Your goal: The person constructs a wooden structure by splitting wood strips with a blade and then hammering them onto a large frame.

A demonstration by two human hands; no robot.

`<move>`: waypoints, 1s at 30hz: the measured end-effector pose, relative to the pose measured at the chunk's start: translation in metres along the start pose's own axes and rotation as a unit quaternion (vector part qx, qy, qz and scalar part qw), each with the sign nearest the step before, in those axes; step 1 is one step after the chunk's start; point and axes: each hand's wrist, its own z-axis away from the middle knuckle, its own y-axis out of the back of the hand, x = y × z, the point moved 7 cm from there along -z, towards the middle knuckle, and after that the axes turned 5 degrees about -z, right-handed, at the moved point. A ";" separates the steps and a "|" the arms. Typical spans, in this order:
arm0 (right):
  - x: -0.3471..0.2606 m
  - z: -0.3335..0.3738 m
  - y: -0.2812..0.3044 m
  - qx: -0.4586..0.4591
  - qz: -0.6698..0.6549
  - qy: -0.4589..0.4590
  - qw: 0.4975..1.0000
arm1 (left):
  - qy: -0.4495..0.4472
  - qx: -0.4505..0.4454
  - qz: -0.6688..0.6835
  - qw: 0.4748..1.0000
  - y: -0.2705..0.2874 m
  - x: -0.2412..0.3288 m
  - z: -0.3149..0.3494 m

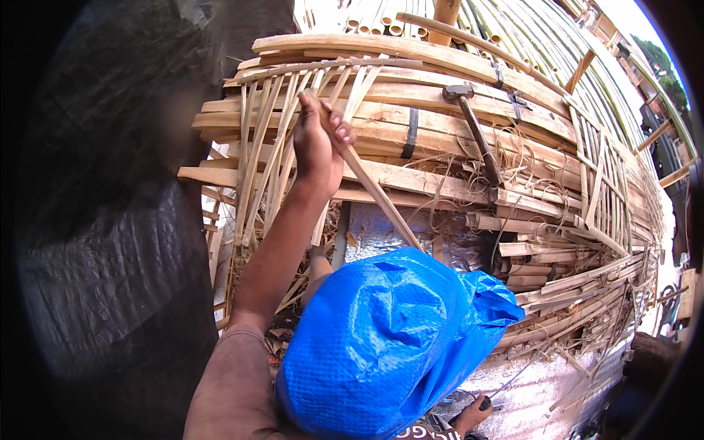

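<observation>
Strip (375, 188) slants down from the gripping left hand (321, 139), probably braced against the blue plastic (374, 337) below for steadiness; right hand (468, 419) clasps a dark object (485, 403).

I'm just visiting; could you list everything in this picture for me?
Pale flat wooden strip: one, tan, held upper centre
Dark-handled metal hammer: one, grey and brown, on the stack
Long split wooden lengths: many, pale tan, across the middle
Flat black bands: at least three, around the lengths
Thin wooden slats: many, tan, fanned at left
Curly wood shavings: many, tan, below the hammer
Long round poles: many, pale, upper right
Wrinkled plastic sheet: one visible expanse, black, left
Shiny foil-like sheeting: count unclear, silver, lower right
Bulky woven-plastic covering: one, bright blue, lower centre
Left hand: one, gripping the strip
Right hand: one, bottom edge, grip unclear
</observation>
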 end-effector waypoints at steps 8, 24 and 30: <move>-0.033 0.064 -0.005 -0.064 0.075 -0.046 0.994 | 0.074 -0.099 -0.182 0.976 -0.064 -0.039 -0.078; -0.390 0.023 -0.086 -0.220 -0.290 0.256 0.895 | 0.116 -0.091 -0.165 0.975 -0.048 -0.119 -0.100; -0.541 0.100 -0.246 -0.522 -0.117 0.364 0.762 | 0.137 -0.092 -0.090 0.982 -0.033 -0.126 -0.105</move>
